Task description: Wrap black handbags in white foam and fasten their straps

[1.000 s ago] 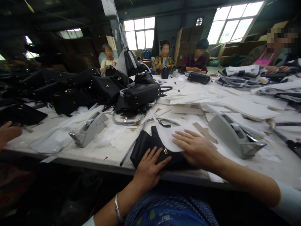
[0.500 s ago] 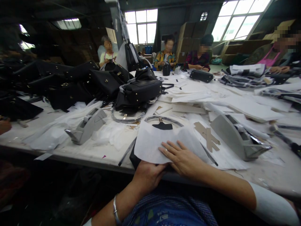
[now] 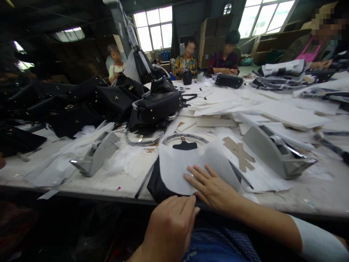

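Note:
A black handbag [image 3: 156, 182] lies at the table's front edge, with a white sheet [image 3: 174, 169] spread over most of it. My right hand [image 3: 214, 187] rests flat on this sheet, fingers stretched out and slightly apart. At the near edge of the bag is my left hand [image 3: 170, 220], its fingers bent and pressed together; what they may hold is hidden. Beyond the sheet's far edge a black tab with a gold clasp [image 3: 184, 145] shows inside a wrapped handle [image 3: 200, 137].
Grey tape dispensers stand left [image 3: 99, 153] and right [image 3: 268, 153]. Black bags [image 3: 155, 105] pile up at the left and behind. White sheets [image 3: 289, 109] and cardboard strips [image 3: 241, 156] lie to the right. Several people [image 3: 188, 60] work across the table [image 3: 89, 183].
My left hand has drawn back toward me from under the sheet's near edge, and more of the black bag shows there. My right hand stays flat on the sheet.

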Tool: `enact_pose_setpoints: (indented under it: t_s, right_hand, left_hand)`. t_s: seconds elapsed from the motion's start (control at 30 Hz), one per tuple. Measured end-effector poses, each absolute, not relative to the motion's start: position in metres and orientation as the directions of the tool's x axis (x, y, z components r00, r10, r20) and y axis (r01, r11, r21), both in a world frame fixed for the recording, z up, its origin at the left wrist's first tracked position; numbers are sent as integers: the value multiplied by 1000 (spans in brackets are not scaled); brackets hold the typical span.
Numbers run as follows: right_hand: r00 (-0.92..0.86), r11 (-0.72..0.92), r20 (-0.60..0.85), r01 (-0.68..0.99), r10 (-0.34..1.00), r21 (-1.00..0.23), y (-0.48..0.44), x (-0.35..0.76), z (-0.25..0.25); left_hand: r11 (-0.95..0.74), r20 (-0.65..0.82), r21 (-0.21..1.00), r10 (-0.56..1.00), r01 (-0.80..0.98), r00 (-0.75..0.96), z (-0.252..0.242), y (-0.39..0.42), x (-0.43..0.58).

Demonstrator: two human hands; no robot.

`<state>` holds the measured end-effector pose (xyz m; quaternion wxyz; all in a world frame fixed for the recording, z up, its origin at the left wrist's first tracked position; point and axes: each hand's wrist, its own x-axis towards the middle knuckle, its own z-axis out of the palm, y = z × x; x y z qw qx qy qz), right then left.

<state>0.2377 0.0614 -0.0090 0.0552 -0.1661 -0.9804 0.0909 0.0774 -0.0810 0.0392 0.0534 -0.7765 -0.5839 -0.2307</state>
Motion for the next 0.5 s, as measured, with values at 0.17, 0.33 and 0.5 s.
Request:
enact_pose_setpoints:
  t_s: [0.17, 0.33, 0.5]
  right_hand:
    - [-943, 927, 111, 277, 313, -254, 60, 239, -11]
    - [-934, 865, 59, 302, 353, -401, 67, 244, 0]
    - [-907, 772, 57, 319, 417, -550, 88, 247, 17]
  left_hand:
    - [-391, 434, 168, 854, 905, 288, 38, -37, 74]
    - [-327, 326, 180, 910, 928, 258, -12, -18, 44]
    - [-277, 419, 247, 895, 929, 156, -26, -27, 44]
